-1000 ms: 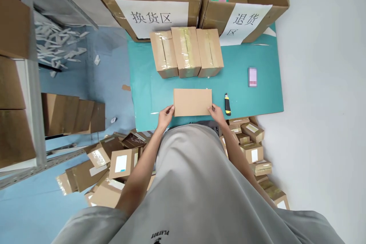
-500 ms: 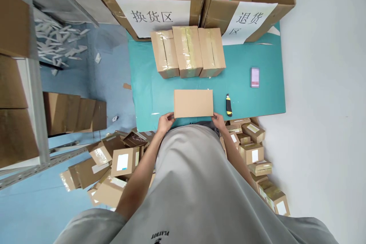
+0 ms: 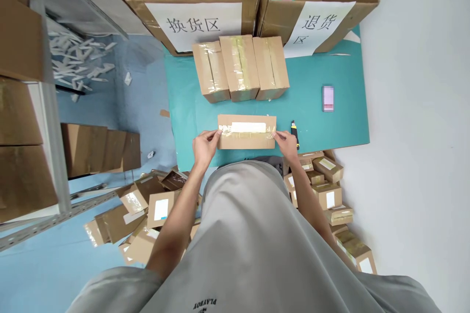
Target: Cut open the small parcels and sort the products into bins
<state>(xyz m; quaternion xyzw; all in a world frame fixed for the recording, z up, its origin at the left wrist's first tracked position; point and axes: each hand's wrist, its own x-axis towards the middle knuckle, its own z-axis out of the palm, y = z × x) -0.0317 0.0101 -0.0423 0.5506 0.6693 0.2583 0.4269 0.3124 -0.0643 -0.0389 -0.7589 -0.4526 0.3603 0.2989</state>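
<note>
A brown cardboard box (image 3: 246,143) is held between my two hands at the near side of the green tabletop (image 3: 308,78). Clear tape and a white label strip run along its upward face. My left hand (image 3: 206,146) grips the left end, fingers closed at the edge. At the opposite end my right hand (image 3: 286,144) pinches the box in the same way. Just beyond the right fingers lies a black and yellow utility knife (image 3: 294,133), partly covered by that hand. Whether the box rests on the table or is slightly lifted, I cannot tell.
Three taped boxes (image 3: 240,68) stand in a row ahead. Behind them are two large open cartons, one on the left (image 3: 139,5) and one on the right (image 3: 340,19), with paper signs. A phone (image 3: 328,98) lies at right. Piled boxes (image 3: 161,208) cover the floor nearby.
The box has been turned, so a plain face gave way to the taped, labelled one. Both hands moved up along its ends, and the right hand came closer to the utility knife.
</note>
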